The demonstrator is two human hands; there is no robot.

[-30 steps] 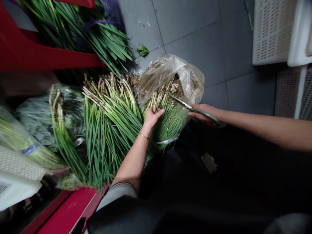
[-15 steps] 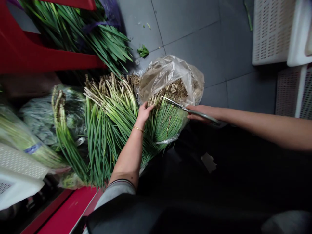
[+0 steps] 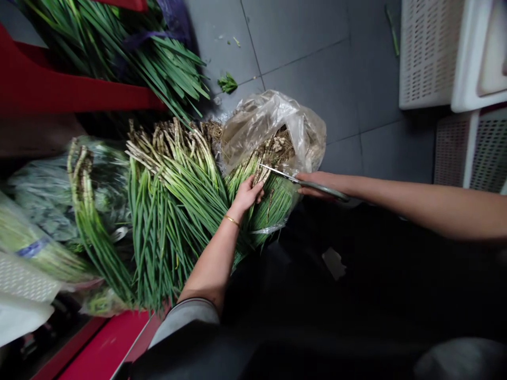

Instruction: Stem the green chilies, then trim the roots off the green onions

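My left hand (image 3: 247,197), with a thin bracelet at the wrist, has its fingers closed around the stalks of a bunch of scallions (image 3: 244,173). In my right hand (image 3: 315,182) is a pair of scissors (image 3: 279,173); their blades point left, over the stalks just above my left fingers. Around the root ends is a clear plastic bag (image 3: 307,124) holding brown roots (image 3: 280,145) and more green scallions (image 3: 277,203). A large pile of scallions (image 3: 166,211) without visible long roots lies left of my left hand.
Another small scallion bunch (image 3: 89,211) rests on bagged greens (image 3: 39,184) at left. Long green leaves (image 3: 158,58) lie beyond a red bar (image 3: 103,97). White crates (image 3: 430,53) stand at right on the grey tiled floor (image 3: 309,31).
My left hand has shifted slightly right and down along the scallions, its fingers now more tightly closed. The scissors stay beside it. The whole view has slid a little left.
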